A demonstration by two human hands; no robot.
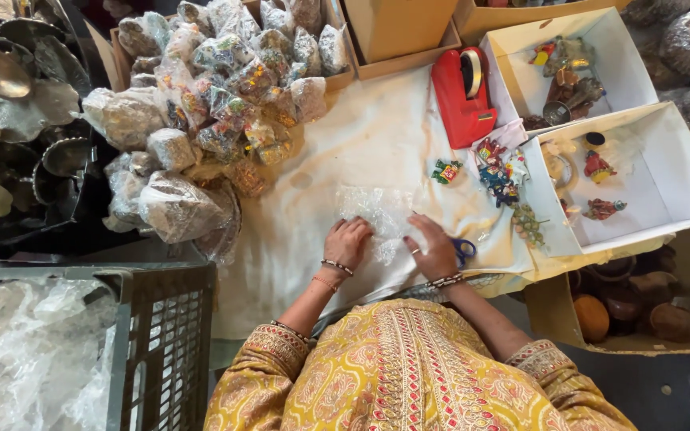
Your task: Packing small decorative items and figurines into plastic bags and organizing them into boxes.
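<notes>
Both hands press flat on a clear sheet of bubble wrap (pixel 377 211) spread on the white cloth-covered table (pixel 377 136); the left hand (pixel 347 242) lies fingers together on its near edge, the right hand (pixel 434 249) open-palmed beside it, gripping nothing; blue-handled scissors (pixel 464 249) sit just beside the right hand; a heap of wrapped bundles (pixel 217 88) looks finished, while small painted figurines (pixel 498 172) nearby remain unwrapped.

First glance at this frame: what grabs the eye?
The heap of wrapped bundles at upper left dominates, beside the red tape dispenser at top centre. Below, the left hand and right hand press flat on a sheet of bubble wrap on the white cloth, with blue-handled scissors just beside the right hand.
</notes>
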